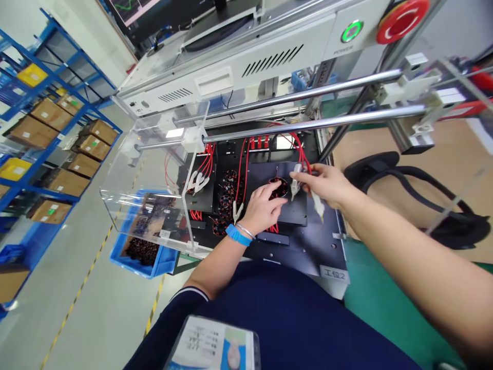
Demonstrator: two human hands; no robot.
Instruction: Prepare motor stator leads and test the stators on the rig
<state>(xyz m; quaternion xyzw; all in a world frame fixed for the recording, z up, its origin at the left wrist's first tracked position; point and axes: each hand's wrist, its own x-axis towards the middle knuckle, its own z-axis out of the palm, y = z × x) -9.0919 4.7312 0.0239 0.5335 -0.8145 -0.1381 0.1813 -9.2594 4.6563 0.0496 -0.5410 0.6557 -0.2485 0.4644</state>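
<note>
My left hand (263,206), with a blue wristband, reaches over a round wire-wound motor stator (280,191) on a black fixture plate (295,213). Its fingers and thumb are on the stator, which they partly cover. To the right of it, my right hand (327,186) pinches white-sleeved clips on red wires; one clip (296,181) points toward the plate. Another white clip (318,206) hangs below those fingers. Several similar stators (226,199) lie in a cluster left of my left hand, and a white clip (237,211) on red wires rests beside them.
A clear hinged cover (146,180) stands over the left station, where more white clips (197,181) lie. Metal rods (308,126) cross above the work area. A blue bin (144,264) of dark parts sits at left. A red stop button (402,21) is at top right.
</note>
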